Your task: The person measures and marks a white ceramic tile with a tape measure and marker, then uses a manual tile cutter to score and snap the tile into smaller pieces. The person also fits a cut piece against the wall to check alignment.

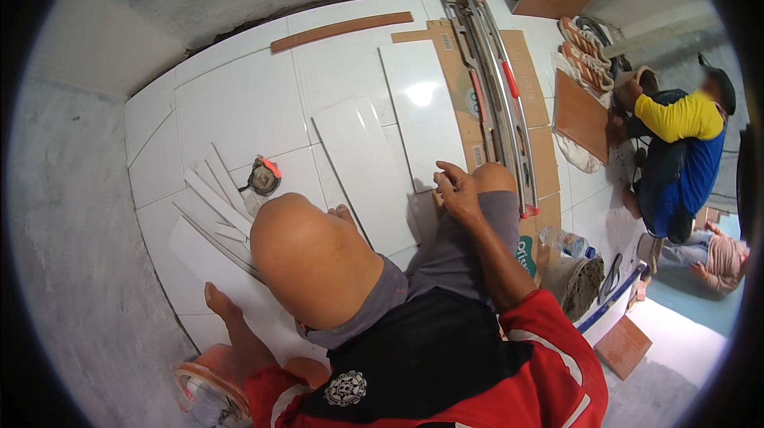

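Observation:
My right hand is raised beside my right knee. Its index finger is stretched out, the other fingers are loosely bent, and I see nothing held. Just beyond it lies a white rectangular tile on cardboard, and a second white tile lies to its left. At the lower left, my left hand is against the edge of a long white tile piece; most of its fingers are hidden. Narrow white tile strips and a tape measure with an orange part lie beyond my left knee.
A long manual tile cutter rests on cardboard. Brown tiles lean near a co-worker crouching at right. A water bottle and a mortar-caked bucket are at my right; an orange bucket is at lower left.

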`<state>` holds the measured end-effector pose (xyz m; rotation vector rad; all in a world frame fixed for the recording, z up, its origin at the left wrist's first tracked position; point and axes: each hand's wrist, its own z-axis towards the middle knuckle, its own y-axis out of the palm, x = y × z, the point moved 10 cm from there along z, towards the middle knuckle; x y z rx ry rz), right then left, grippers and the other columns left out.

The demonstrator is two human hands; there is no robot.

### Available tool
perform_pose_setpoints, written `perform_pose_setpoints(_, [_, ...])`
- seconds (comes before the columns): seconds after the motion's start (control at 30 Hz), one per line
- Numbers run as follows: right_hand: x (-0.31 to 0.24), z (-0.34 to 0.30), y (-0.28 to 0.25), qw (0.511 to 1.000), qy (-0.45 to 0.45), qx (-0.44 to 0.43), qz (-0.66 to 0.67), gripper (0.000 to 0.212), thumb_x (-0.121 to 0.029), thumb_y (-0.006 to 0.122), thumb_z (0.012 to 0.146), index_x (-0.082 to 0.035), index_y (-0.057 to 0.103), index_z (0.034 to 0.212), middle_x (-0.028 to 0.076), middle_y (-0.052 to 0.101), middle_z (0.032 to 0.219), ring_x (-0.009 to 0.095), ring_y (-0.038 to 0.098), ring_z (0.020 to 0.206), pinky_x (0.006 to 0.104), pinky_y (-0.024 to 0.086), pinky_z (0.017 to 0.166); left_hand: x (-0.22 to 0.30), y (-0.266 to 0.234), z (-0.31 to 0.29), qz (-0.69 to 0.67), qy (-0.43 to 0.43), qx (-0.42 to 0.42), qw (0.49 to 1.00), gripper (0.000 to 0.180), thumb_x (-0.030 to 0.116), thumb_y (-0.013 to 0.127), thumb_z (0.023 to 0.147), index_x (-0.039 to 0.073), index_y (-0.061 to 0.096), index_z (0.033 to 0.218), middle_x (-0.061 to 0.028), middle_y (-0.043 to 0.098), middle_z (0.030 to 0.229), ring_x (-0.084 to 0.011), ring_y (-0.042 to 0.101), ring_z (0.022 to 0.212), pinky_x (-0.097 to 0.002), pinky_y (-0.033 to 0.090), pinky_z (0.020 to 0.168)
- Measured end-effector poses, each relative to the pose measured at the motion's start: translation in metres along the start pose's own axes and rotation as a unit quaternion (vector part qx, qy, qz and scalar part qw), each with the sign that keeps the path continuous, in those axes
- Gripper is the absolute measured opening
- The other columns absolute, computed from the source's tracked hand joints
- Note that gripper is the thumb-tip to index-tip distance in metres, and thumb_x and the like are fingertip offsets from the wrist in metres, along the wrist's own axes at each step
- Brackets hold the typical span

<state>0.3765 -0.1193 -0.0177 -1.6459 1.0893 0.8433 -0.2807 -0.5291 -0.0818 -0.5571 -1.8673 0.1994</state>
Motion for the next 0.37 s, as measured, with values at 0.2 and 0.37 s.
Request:
perform_pose_setpoints(0.2, [-0.011, 0.000, 0.019, 1.000, -0.005, -0.017, -0.017, 0.035, -0.016, 0.069, 0.096, 0.000, 0.066, 0.126, 0.006, 0.067, 0.087, 0.011, 0.059, 0.079, 0.0273, 0.050, 0.073, 0.001, -0.012, 0.017, 0.064, 0.022, 0.023, 0.997, 0.052, 0.029, 0.051, 0.104, -0.006, 0.050, 0.142, -0.0165, 0.057, 0.141, -0.0279, 0.053, 0.128, -0.0391, 0.039, 0.110])
perform_pose_setpoints(0.37, [-0.004, -0.007, -0.009, 0.990, -0.034, 0.025, -0.133, 0.036, -0.010, 0.066, 0.094, -0.006, 0.065, 0.129, 0.011, 0.073, 0.098, 0.019, 0.069, 0.085, 0.0341, 0.056, 0.078, 0.036, 0.067, -0.012, -0.011, 0.082, -0.006, 0.997, 0.036, 0.017, 0.058, 0.101, -0.013, 0.063, 0.120, -0.0278, 0.063, 0.128, -0.0406, 0.057, 0.120, -0.0497, 0.044, 0.105])
